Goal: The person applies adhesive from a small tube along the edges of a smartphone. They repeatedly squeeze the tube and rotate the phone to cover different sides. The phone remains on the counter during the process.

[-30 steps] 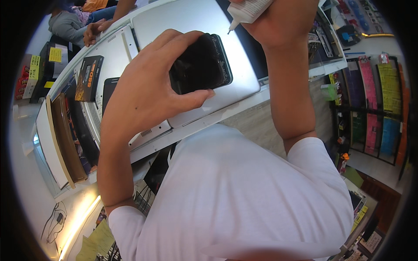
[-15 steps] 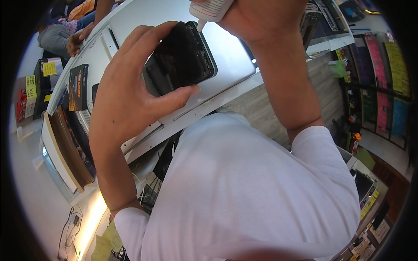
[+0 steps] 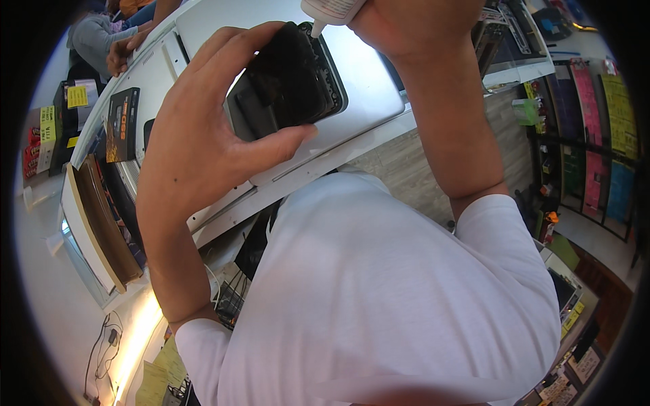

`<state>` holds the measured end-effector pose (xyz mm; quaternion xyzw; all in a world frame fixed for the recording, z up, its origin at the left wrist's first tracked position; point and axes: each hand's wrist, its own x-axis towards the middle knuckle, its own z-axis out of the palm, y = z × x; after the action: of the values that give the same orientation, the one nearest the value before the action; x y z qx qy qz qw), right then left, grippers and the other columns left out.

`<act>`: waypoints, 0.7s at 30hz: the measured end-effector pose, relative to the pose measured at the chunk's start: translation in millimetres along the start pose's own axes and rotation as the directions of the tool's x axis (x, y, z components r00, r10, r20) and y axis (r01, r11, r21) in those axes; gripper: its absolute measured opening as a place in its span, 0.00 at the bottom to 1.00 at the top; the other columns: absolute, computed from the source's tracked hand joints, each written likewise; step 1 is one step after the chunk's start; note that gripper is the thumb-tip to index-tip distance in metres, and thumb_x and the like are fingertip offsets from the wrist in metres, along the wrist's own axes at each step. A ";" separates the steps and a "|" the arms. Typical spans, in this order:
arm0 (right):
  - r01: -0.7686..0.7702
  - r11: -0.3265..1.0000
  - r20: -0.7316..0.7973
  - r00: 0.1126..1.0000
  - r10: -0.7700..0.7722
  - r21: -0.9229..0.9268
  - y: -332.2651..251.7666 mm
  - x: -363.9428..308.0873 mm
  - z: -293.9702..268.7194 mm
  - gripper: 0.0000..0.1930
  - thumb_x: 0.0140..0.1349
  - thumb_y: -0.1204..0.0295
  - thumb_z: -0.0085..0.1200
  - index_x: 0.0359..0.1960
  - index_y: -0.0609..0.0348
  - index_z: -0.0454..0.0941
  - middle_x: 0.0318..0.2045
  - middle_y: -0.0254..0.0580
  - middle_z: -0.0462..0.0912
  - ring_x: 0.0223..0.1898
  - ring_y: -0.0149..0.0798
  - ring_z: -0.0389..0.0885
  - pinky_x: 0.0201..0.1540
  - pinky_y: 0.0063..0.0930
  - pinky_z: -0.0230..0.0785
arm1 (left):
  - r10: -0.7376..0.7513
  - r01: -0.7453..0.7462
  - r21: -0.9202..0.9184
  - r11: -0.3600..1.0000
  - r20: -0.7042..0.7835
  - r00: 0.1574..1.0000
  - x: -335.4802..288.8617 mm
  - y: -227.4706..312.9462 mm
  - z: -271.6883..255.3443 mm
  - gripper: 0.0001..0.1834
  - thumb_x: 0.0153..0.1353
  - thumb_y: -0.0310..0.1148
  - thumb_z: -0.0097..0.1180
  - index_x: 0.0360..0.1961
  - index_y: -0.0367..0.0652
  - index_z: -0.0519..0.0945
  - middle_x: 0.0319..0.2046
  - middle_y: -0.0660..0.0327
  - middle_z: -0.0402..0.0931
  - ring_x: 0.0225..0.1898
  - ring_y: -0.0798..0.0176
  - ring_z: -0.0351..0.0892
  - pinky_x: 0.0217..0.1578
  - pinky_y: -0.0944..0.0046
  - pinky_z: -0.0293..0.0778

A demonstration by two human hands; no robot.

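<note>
Black and orange box; bright light strip, dark cable beside it.

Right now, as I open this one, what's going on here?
A person's left hand holds a dark phone over a flat silver surface. Their right hand holds a white bottle, its nozzle pointing down at the phone's far edge; whether the tip touches is hard to tell. Another person's hand is at the upper left.
</note>
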<state>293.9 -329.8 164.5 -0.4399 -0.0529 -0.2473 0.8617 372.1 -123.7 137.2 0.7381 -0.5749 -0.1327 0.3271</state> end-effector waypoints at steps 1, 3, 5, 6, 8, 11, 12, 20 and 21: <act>0.005 1.000 0.005 1.000 -0.005 -0.006 0.2 0.0 0.1 0.18 0.77 0.61 0.48 0.25 0.52 0.69 0.15 0.32 0.69 0.14 0.29 0.69 0.18 0.26 0.65 | 0.008 -0.008 0.000 1.000 -0.003 1.000 -0.3 -0.5 0.1 0.50 0.42 0.41 0.78 0.69 0.34 0.75 0.57 0.51 0.80 0.60 0.51 0.81 0.68 0.51 0.70; 0.014 1.000 0.011 1.000 -0.014 -0.020 1.3 0.5 0.6 0.18 0.77 0.62 0.47 0.25 0.52 0.69 0.15 0.32 0.69 0.14 0.29 0.68 0.18 0.26 0.65 | 0.005 -0.005 -0.008 1.000 -0.001 1.000 -0.7 -1.2 -0.2 0.50 0.42 0.40 0.78 0.69 0.34 0.76 0.57 0.51 0.80 0.60 0.51 0.81 0.69 0.51 0.70; 0.027 0.999 0.017 1.000 -0.026 -0.035 2.5 0.9 0.9 0.18 0.77 0.63 0.46 0.25 0.53 0.69 0.15 0.32 0.69 0.14 0.29 0.68 0.18 0.25 0.65 | 0.005 -0.005 -0.016 1.000 -0.002 1.000 -0.9 -1.7 -0.1 0.50 0.42 0.40 0.78 0.69 0.34 0.76 0.57 0.52 0.80 0.61 0.51 0.81 0.69 0.51 0.70; 0.035 0.998 0.021 0.999 -0.034 -0.043 2.9 1.1 1.2 0.19 0.77 0.63 0.46 0.24 0.53 0.69 0.15 0.32 0.68 0.13 0.29 0.68 0.17 0.25 0.64 | 0.007 -0.007 -0.020 1.000 -0.005 1.000 -0.9 -1.8 0.0 0.50 0.42 0.40 0.78 0.69 0.34 0.76 0.57 0.52 0.80 0.61 0.51 0.81 0.69 0.51 0.69; 0.047 0.997 0.033 0.998 -0.045 -0.065 4.1 1.4 1.6 0.19 0.77 0.63 0.46 0.24 0.53 0.68 0.15 0.32 0.68 0.13 0.28 0.68 0.17 0.25 0.64 | 0.009 -0.009 -0.028 1.000 -0.007 1.000 -1.2 -1.9 0.0 0.50 0.42 0.40 0.78 0.69 0.35 0.76 0.57 0.52 0.80 0.61 0.51 0.81 0.69 0.51 0.69; 0.073 0.992 0.054 0.996 -0.067 -0.102 6.1 1.7 2.5 0.19 0.78 0.64 0.45 0.24 0.53 0.68 0.14 0.32 0.68 0.13 0.28 0.67 0.17 0.24 0.64 | 0.003 -0.003 -0.041 0.999 -0.008 1.000 -1.6 -1.9 -0.3 0.50 0.42 0.40 0.78 0.69 0.35 0.76 0.57 0.52 0.80 0.60 0.52 0.81 0.69 0.51 0.69; 0.088 0.989 0.064 0.995 -0.081 -0.117 6.6 1.9 2.8 0.19 0.78 0.65 0.44 0.24 0.53 0.68 0.14 0.32 0.68 0.13 0.28 0.67 0.17 0.24 0.63 | -0.002 0.001 -0.047 0.999 -0.009 1.000 -1.6 -1.9 -0.3 0.50 0.42 0.40 0.78 0.69 0.34 0.76 0.57 0.52 0.80 0.60 0.52 0.81 0.69 0.51 0.69; 0.206 0.946 0.149 0.974 -0.173 -0.251 10.7 3.3 5.7 0.19 0.79 0.67 0.42 0.24 0.54 0.66 0.13 0.32 0.67 0.12 0.27 0.66 0.16 0.23 0.62 | -0.016 0.015 -0.051 0.999 -0.032 0.999 -3.0 -1.9 0.0 0.50 0.40 0.42 0.79 0.68 0.36 0.77 0.56 0.52 0.81 0.60 0.51 0.82 0.69 0.49 0.69; 0.225 0.937 0.161 0.969 -0.187 -0.266 11.7 3.5 6.2 0.19 0.79 0.67 0.42 0.24 0.54 0.66 0.13 0.32 0.67 0.12 0.27 0.66 0.16 0.23 0.62 | -0.016 0.015 -0.049 0.999 -0.033 0.999 -3.2 -2.1 0.0 0.50 0.40 0.42 0.79 0.68 0.36 0.77 0.57 0.52 0.81 0.61 0.51 0.82 0.70 0.49 0.68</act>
<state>303.3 -320.5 160.8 -0.5658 -0.1203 -0.3113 0.7540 372.7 -120.4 135.3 0.7364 -0.5602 -0.1371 0.3537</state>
